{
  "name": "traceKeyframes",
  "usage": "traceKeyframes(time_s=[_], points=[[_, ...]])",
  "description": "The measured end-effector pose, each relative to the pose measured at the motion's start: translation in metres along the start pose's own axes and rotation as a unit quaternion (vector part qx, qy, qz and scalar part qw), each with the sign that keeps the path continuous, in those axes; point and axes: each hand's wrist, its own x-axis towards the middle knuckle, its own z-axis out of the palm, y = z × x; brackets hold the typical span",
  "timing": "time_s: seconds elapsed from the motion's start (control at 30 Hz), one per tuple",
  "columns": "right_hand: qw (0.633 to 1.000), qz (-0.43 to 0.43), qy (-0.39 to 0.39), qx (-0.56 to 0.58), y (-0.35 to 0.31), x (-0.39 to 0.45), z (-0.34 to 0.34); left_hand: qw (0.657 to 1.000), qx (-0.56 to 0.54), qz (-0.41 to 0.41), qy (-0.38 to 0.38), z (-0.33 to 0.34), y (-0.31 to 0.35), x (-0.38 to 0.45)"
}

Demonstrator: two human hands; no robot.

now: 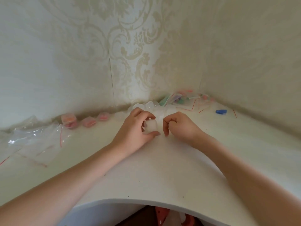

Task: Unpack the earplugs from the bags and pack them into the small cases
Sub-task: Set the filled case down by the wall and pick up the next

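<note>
At the middle of the white surface (162,168), just in front of the corner of the patterned wall (130,46): left hand (135,129) curled round a small translucent case (151,126), fingers over its top and thumb under its near edge, case raised slightly off the surface or resting on it, cannot tell which. Just beside it, right hand (180,126) with fingers bent inward into a loose fist, fingertips close to the case but apart from it; whether anything small is pinched inside, cannot tell. Behind the hands, against the wall, a heap of empty clear cases (151,106), near the knuckles. Further left along the wall, three filled cases (88,121) with pink and orange earplugs inside, set in a loose row, one of them stacked on another. At far left, flat on the surface, a spread of emptied clear bags (32,137) with red seal strips. At back right in the corner, bags of earplugs (182,98) in mixed pale colours, leaning on the wall and partly over each other, blurred. Right of those, well apart from the hands, a small blue object (221,111) lying alone on the surface, shape unclear.
</note>
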Motion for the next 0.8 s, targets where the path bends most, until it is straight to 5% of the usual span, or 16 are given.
traceKeyframes(time_s=[0.27,0.6,0.8], points=[[0.995,0.045,0.064,0.065,-0.004,0.002,0.004,0.999,-0.01,0.036,-0.022,0.002,0.008,-0.002],[0.988,0.024,-0.017,0.151,-0.014,-0.004,-0.002,0.999,-0.011,-0.004,0.036,-0.001,0.008,-0.002],[0.994,0.003,-0.018,0.111,-0.019,-0.008,0.001,0.999,-0.023,0.002,0.029,-0.001,0.008,-0.002]])
